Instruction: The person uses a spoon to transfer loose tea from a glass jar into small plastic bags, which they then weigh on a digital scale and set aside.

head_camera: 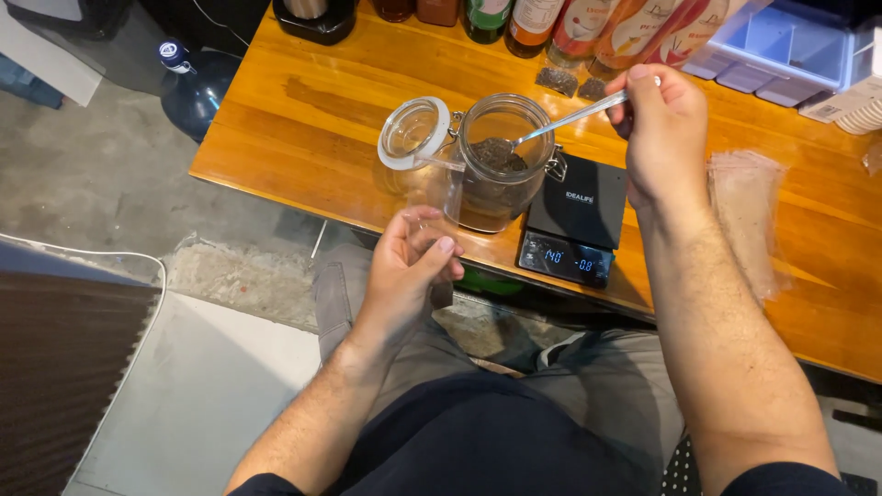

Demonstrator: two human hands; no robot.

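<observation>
Fingers of my right hand [663, 129] pinch a spoon [574, 116] handle; its long axis slants down-left, bowl inside the open glass jar [501, 165]. My left hand [411, 266] closes around a clear bag [432, 197] near the jar.

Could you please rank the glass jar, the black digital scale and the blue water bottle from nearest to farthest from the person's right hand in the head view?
From the right hand:
1. Black digital scale, just below-left of it on the table.
2. Glass jar, further left, reached by the spoon.
3. Blue water bottle, far left on the floor.
</observation>
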